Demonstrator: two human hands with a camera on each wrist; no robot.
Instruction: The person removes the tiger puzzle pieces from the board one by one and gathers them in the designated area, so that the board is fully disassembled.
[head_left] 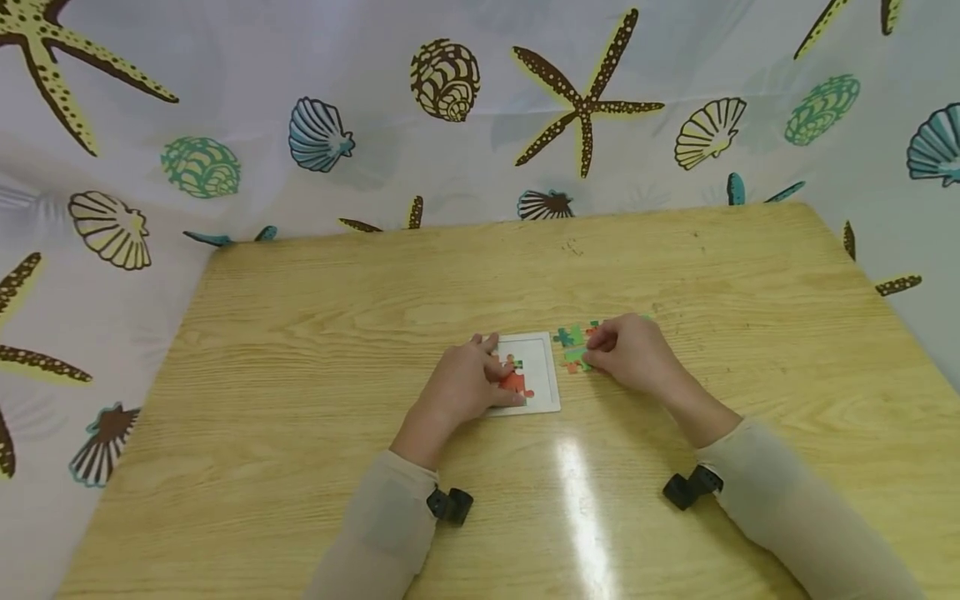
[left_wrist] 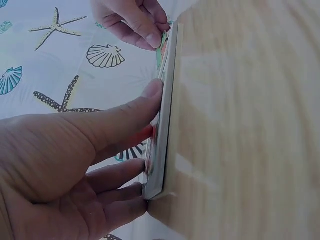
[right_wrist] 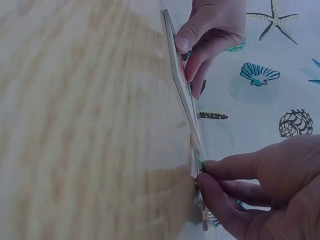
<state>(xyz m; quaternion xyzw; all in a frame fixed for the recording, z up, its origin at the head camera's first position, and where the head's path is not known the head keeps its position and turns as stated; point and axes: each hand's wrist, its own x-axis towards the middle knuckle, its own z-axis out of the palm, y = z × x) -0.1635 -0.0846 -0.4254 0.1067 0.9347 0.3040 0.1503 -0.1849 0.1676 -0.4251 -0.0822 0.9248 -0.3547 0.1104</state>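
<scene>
A white square puzzle tray (head_left: 543,371) lies flat on the table, with joined red and green jigsaw pieces (head_left: 514,382) in its left part. My left hand (head_left: 463,382) rests over that side, thumb and fingertips touching the tray and pieces; it covers part of them. Right of the tray, my right hand (head_left: 636,354) pinches a green and orange puzzle piece (head_left: 576,358) between thumb and forefinger, low over the table. The left wrist view shows that piece (left_wrist: 160,52) tilted at the fingertips. Loose puzzle pieces (head_left: 570,336) lie just behind, partly hidden by the right hand.
The wooden table (head_left: 337,333) extends around the tray on all sides. A white curtain (head_left: 375,108) printed with shells and starfish hangs beyond its back and side edges. A small black camera (head_left: 450,505) sits at the left wrist, another camera (head_left: 692,487) at the right.
</scene>
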